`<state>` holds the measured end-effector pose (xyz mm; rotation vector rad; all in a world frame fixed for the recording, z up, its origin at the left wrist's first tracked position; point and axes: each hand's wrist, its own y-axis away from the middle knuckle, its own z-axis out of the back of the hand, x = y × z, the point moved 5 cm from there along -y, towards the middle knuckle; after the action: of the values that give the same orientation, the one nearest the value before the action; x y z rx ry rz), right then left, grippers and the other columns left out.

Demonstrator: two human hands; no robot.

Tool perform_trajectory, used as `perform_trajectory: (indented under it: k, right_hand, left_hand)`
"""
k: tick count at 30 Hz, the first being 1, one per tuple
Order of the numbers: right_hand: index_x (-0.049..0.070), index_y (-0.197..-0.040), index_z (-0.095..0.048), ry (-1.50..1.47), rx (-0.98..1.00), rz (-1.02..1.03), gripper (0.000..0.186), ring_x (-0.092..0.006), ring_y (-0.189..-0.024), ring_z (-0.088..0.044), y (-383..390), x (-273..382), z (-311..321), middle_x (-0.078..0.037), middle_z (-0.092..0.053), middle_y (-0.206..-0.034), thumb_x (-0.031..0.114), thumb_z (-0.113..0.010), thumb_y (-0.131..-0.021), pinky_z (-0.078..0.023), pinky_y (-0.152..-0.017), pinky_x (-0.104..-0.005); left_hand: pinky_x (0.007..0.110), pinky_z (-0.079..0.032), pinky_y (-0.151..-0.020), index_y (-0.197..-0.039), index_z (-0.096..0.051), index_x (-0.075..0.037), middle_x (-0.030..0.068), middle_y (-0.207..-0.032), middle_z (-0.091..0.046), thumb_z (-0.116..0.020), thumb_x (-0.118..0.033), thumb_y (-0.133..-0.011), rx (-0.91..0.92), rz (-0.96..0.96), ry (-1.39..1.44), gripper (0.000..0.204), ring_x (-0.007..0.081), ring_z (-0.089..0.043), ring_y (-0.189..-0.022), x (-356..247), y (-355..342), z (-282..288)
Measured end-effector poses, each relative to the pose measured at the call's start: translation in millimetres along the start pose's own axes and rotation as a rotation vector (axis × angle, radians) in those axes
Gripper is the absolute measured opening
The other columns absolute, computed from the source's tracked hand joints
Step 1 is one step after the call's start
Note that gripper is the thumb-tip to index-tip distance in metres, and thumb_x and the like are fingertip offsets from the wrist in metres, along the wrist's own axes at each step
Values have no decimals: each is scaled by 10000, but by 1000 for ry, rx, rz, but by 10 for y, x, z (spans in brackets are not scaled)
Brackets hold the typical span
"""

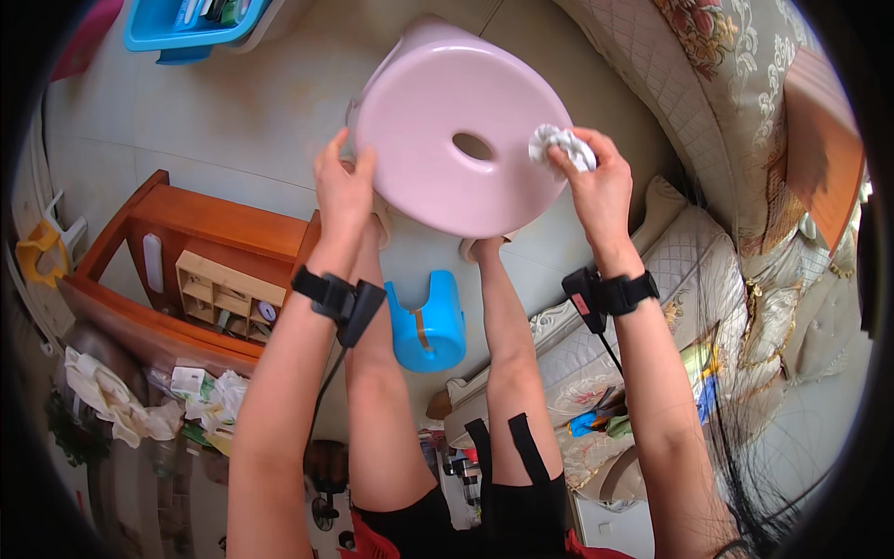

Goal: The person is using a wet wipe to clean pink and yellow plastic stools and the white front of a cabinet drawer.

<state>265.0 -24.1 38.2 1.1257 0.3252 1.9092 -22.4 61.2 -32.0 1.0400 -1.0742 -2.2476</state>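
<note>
- Because the pink stool [424,140] fills the upper middle of the head view, between the two hands, I locate it by its broad round seat, which faces the camera; whether its base rests on the floor [242,116] is hidden from me.
- I read the body as moulded plastic: probably light for its bulk, stiff, and not fragile in ordinary handling.
- I treat the glossy seat as slippery, more so if damp; flat pressure alone is likely to slide.
- The left hand [345,191] is at the left edge of the stool, thumb and forefinger apart; I cannot tell whether its fingers grip the rim.
- The right hand [601,182] has its fingers clamped on a crumpled white wad [563,140], cloth or paper, at the right side of the seat. I judge the wad soft, light and easily squashed.
- For a firm hold, I recommend the curved rim on opposite sides, or the oval hole [473,146] near the seat's middle.
- I note a small blue stool [438,331] between the person's lower legs, apart from both hands.
</note>
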Motion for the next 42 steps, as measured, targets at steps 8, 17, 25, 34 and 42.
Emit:
perform_trajectory:
  k: [8, 17, 25, 34, 42]
  right_hand:
    - [81, -918, -731, -29, -320, 390, 168, -253, -844, -652, -740, 767, -584, -95, -664, -854, 63, -735, -751, -515, -790, -325]
    - [81, -885, -719, 197, 619, 463, 301, -322, -823, -633, 504, 237, -1489, -117, -644, -875, -100, -607, -673, -513, -744, -385]
    - [71, -900, -687, 455, 95, 706, 217, -282, -846, -634, -388, 385, -618, -93, -639, -896, -54, -636, -731, -515, -730, -347]
    - [71, -946, -683, 419, 252, 649, 285, -290, -895, -616, 198, 124, -617, -76, -652, -959, -79, -602, -718, -518, -769, -373]
    - [26, -891, -702, 308, 752, 418, 216, -336, -837, -657, 1023, 132, -774, -171, -683, -856, -24, -677, -683, -521, -761, -387]
  left_hand:
    - [348, -512, -929, -1403, -468, -83, 212, -1284, -558, -683, 18, -829, -65, -135, 96, 621, 269, -608, -1113, 84, 150, -49]
    - [344, -521, -941, -1404, -470, -76, 210, -1235, -612, -694, 23, -826, -46, -161, 117, 628, 261, -632, -1100, 184, 113, -2]
    - [348, -510, -969, -1412, -459, -71, 219, -1246, -610, -692, -6, -839, -36, -179, 98, 622, 257, -621, -1136, 45, 133, -52]
    - [349, -540, -901, -1408, -479, -173, 179, -1180, -649, -712, -48, -836, -93, -176, 40, 630, 246, -675, -1020, 219, 147, -58]
    - [420, -495, -843, -1334, -525, -48, 226, -1048, -641, -689, -88, -760, -153, -291, -235, 598, 329, -633, -897, 71, 149, 80]
